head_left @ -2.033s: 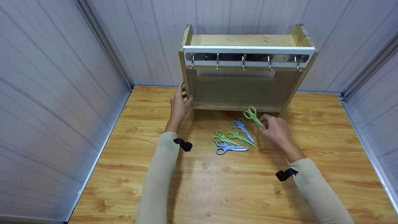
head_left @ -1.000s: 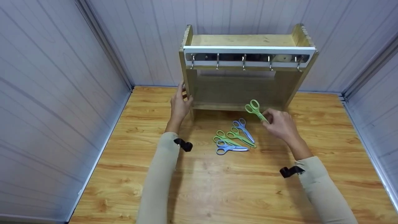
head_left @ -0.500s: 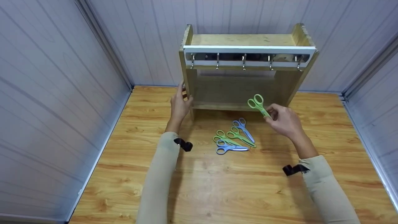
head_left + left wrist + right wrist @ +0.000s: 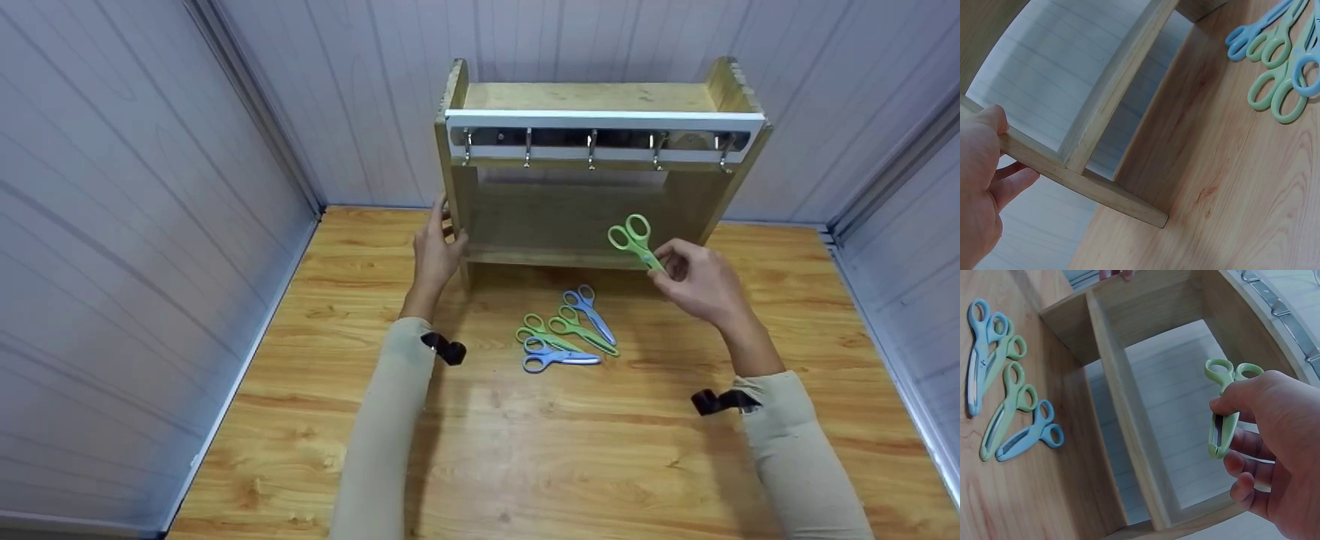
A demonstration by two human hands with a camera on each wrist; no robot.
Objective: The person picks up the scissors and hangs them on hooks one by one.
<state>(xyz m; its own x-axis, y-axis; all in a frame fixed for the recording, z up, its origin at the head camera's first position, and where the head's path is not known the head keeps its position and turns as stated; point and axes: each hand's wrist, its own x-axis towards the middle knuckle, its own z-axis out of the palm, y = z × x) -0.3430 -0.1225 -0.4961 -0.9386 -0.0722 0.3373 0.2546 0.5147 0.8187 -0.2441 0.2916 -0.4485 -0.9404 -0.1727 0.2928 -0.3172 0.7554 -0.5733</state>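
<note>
My right hand (image 4: 705, 283) pinches a pair of green scissors (image 4: 634, 238) by the blade end, between thumb and fingers. The scissors' handle loops point up and left, in front of the wooden rack (image 4: 480, 255). My left hand (image 4: 436, 251) grips the rack's left side panel, thumb at the front edge; in the left wrist view its fingers (image 4: 1013, 188) show past the panel's other side. On the table between my hands lie two blue scissors (image 4: 589, 313) and two green scissors (image 4: 581, 330), partly overlapping, loops toward the upper left.
A row of several metal hooks (image 4: 592, 150) runs along the white strip (image 4: 600, 118) at the rack's upper front. Ridged panels (image 4: 390, 97) enclose the wooden tabletop (image 4: 495, 450) at the back and both sides.
My right hand has lifted the green scissors from near the tabletop, up and slightly right, toward the hook row. My left hand keeps its grip on the rack, and the other scissors lie still.
</note>
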